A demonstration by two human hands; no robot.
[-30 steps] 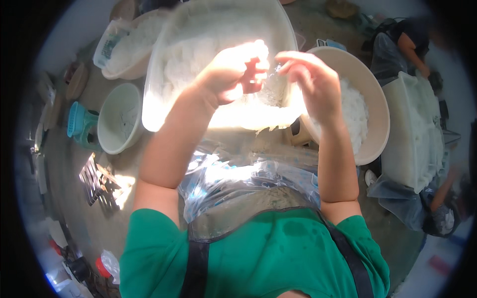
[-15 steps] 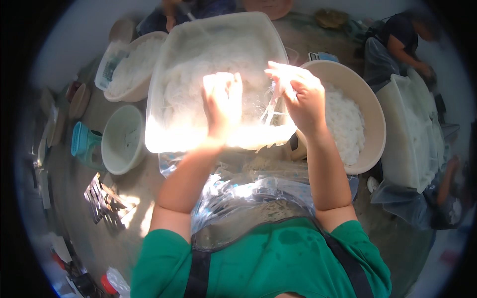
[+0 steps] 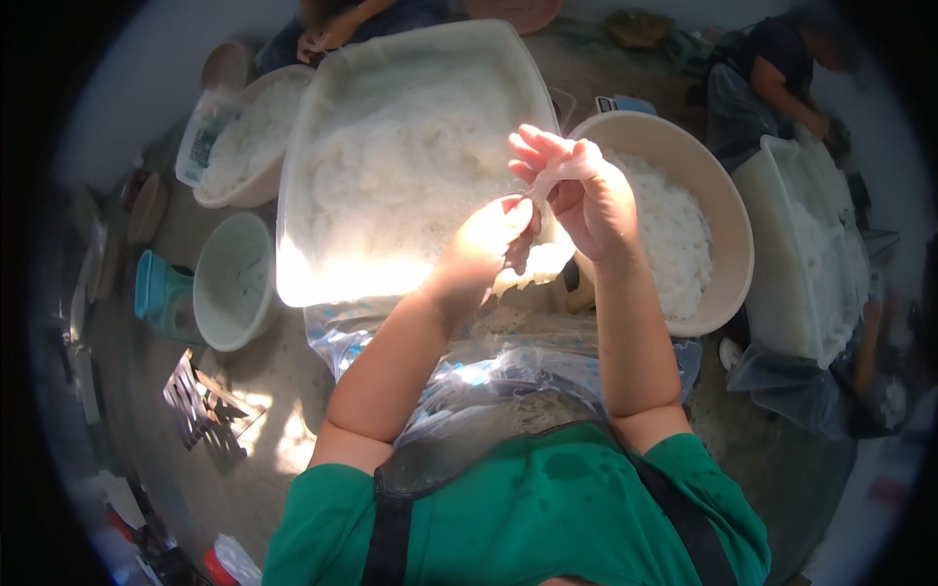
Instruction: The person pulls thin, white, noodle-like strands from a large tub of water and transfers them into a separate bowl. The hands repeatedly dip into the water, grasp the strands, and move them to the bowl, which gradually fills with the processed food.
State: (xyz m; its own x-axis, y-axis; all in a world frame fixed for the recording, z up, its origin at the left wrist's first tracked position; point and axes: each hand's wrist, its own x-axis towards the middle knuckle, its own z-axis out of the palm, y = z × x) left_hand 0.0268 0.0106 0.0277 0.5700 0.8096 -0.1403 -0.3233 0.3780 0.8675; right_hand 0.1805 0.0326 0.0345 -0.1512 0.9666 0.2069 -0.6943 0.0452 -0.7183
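Note:
My left hand, low over the front right of the white tub, pinches the end of a pale, translucent strand. My right hand, just above and to the right, grips the other end near the thumb and forefinger, with its remaining fingers raised and spread. The tub holds a mass of white, fine, stringy material; sunlight washes out its front rim. A round beige basin of white clumps stands behind my right hand.
At upper left is an oval container of white material; below it, a pale bowl and turquoise stool. A slatted object lies lower left. Co-workers appear at top and right, near another white tub.
My left hand has moved rightward to meet the strand. My right hand has tilted, its fingers lifting, with the strand now stretched between both hands. The view has shifted slightly.

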